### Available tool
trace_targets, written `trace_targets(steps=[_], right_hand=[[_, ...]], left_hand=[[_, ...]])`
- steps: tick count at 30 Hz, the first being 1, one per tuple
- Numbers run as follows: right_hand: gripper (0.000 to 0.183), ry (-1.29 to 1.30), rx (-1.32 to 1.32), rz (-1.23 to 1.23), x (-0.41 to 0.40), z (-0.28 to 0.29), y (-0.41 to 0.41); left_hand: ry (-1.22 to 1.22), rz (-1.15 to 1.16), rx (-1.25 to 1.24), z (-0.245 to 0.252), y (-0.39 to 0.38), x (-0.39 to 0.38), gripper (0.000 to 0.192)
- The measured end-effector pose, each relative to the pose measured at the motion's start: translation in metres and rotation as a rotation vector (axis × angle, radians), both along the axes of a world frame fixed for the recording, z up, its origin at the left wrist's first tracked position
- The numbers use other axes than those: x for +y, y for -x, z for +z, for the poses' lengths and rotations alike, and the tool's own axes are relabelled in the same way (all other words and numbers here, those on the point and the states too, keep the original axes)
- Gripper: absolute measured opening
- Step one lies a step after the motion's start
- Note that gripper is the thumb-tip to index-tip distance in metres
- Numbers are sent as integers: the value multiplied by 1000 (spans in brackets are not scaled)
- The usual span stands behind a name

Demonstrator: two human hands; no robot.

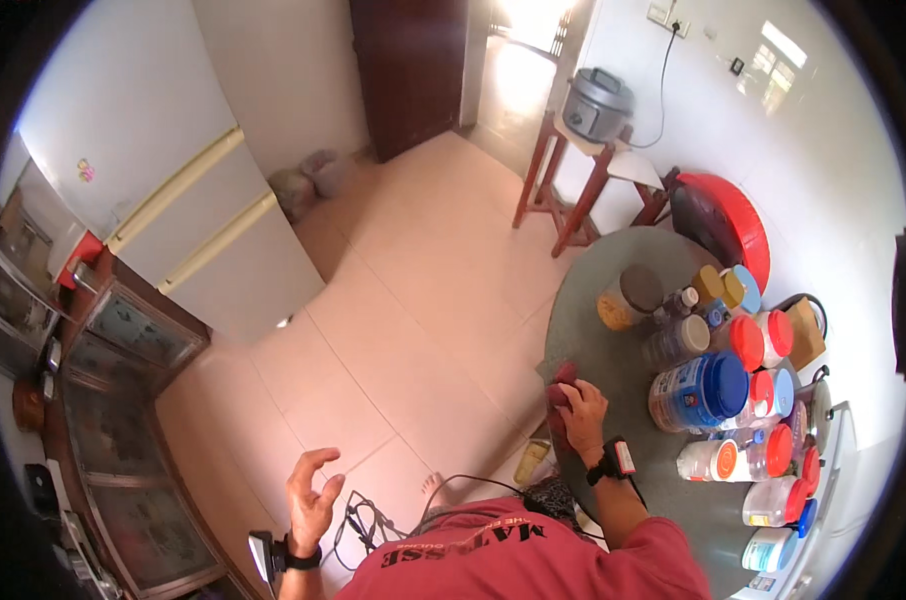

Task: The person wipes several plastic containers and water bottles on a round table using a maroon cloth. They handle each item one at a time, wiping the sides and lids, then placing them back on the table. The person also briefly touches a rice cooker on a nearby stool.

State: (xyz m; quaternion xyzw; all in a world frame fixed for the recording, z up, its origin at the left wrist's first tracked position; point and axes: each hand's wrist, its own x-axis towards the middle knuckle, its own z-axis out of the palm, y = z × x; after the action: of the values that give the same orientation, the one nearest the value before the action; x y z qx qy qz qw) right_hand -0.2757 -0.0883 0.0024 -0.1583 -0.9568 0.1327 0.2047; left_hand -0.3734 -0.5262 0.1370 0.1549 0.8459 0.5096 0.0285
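My right hand (586,418) rests at the near-left edge of a round grey-green table (618,364), its fingers closed on a dark red cloth (565,373). Part of the cloth lies under the palm and cannot be seen. My left hand (313,495) is held in the air over the floor, thumb and fingers apart, with nothing in it. Farther in on the tabletop, right of the cloth, stand a large blue-lidded plastic jar (697,391) and a dark-lidded jar (627,298) with yellowish contents.
Several more lidded jars, such as a red-lidded one (775,501), crowd the table's wall side. A grey electric cooker (599,105) stands on a wooden stool (584,199). Left are a white refrigerator (220,247) and a glass-fronted cabinet (134,450). A black cable (367,517) hangs near my waist.
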Motion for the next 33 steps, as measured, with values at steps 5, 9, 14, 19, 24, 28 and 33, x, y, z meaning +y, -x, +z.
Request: trace_targets(steps=[5,9,14,19,24,28,33], right_hand=[[47,-11,-14,-146,6,-3,14],[48,-20,-16,-210,10,-7,22],[44,11,2,-249,13,-7,27],[41,20,-18,-267,17,-1,32],[39,20,-25,-331,19,4,45],[40,150,-50,-345,29,13,90],[43,500,327,-162,50,43,209]], left_hand=[[-54,116,59,16,14,-17,30],[62,-2,123,30,41,-5,33],[120,-141,204,49,77,20,37],[112,-247,218,56,129,42,35],[126,-378,291,46,205,99,34],[133,-536,254,47,279,174,34],[199,-711,25,39,361,254,38]])
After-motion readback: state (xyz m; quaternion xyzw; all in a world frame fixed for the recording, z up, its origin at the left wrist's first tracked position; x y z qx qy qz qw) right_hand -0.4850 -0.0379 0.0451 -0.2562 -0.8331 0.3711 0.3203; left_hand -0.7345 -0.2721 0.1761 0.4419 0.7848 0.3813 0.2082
